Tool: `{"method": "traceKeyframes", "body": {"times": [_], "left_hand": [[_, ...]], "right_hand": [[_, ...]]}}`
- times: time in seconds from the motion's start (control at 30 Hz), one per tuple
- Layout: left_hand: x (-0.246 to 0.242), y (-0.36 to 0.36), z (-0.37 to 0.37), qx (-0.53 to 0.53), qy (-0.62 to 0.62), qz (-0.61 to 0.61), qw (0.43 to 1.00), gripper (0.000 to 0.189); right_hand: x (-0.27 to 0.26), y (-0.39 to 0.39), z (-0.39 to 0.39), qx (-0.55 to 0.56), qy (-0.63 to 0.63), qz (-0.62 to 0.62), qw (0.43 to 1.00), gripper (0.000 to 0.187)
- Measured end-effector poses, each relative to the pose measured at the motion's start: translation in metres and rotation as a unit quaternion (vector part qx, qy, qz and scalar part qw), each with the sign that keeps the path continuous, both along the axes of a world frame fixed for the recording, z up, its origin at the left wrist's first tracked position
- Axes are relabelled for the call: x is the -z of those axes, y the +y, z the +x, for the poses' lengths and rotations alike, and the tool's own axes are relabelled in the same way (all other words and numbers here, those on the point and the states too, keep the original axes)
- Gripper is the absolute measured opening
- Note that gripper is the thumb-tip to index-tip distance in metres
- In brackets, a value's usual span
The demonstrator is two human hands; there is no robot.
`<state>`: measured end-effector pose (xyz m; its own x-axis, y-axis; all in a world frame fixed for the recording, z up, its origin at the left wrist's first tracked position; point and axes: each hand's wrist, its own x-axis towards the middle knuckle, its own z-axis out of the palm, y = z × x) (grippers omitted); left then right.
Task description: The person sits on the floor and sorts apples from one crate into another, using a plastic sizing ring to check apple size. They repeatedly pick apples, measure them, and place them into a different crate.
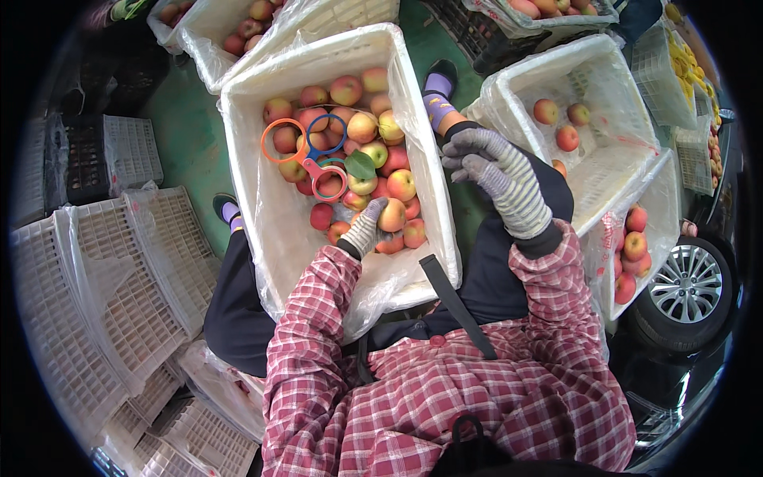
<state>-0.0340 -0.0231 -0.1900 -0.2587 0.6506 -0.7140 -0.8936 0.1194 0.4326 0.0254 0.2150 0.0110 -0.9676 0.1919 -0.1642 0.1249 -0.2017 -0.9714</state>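
Observation:
My left hand (365, 229), in a striped knit glove, reaches into a white plastic-lined crate (245, 179) and has its fingers around a yellow-red apple (391, 215). Many red and yellow apples lie around it, one with a green leaf (360, 164) on top. Sizing rings, an orange one (264, 141), a blue one (327, 154) and a red one (313, 172), rest joined together on the apples. My right hand (498, 173), also gloved, is raised above my right knee, between this crate and another lined crate (518, 113); its fingers are bent and no object shows in it.
The right-hand crate holds a few apples (567, 138). Below it stands another lined crate (667, 220) with several apples, beside a car wheel (685, 283). Stacked white crates (143, 280) stand at the left. More apple crates (202, 36) stand at the top, and a dark strap (456, 304) crosses my lap.

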Motion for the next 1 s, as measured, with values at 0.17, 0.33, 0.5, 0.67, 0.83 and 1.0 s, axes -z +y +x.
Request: {"method": "traceKeyframes", "body": {"times": [0.17,0.33,0.5,0.67,0.83,1.0], "left_hand": [[-0.064,-0.015,-0.018,-0.077,-0.088,0.031,0.993,0.081],[-0.104,-0.048,-0.026,0.058,0.154,0.103,0.981,0.079],[-0.045,-0.072,-0.036,0.303,0.536,-0.224,0.755,0.054],[0.019,-0.054,0.004,0.471,0.584,-0.311,0.583,0.072],[0.034,-0.037,0.008,0.477,0.547,-0.349,0.593,0.072],[0.017,-0.048,-0.011,0.297,0.497,-0.25,0.776,0.063]], "right_hand": [[0.036,-0.055,0.012,-0.065,-0.213,-0.05,0.974,0.036],[0.049,-0.065,0.019,-0.098,-0.216,-0.277,0.931,0.054],[0.047,-0.058,0.009,-0.064,-0.141,-0.322,0.934,0.059],[0.051,-0.061,0.004,-0.001,-0.162,-0.305,0.938,0.062],[0.058,-0.063,0.003,-0.031,-0.185,-0.266,0.946,0.065],[0.063,-0.062,0.007,-0.032,-0.18,-0.275,0.944,0.064]]}}
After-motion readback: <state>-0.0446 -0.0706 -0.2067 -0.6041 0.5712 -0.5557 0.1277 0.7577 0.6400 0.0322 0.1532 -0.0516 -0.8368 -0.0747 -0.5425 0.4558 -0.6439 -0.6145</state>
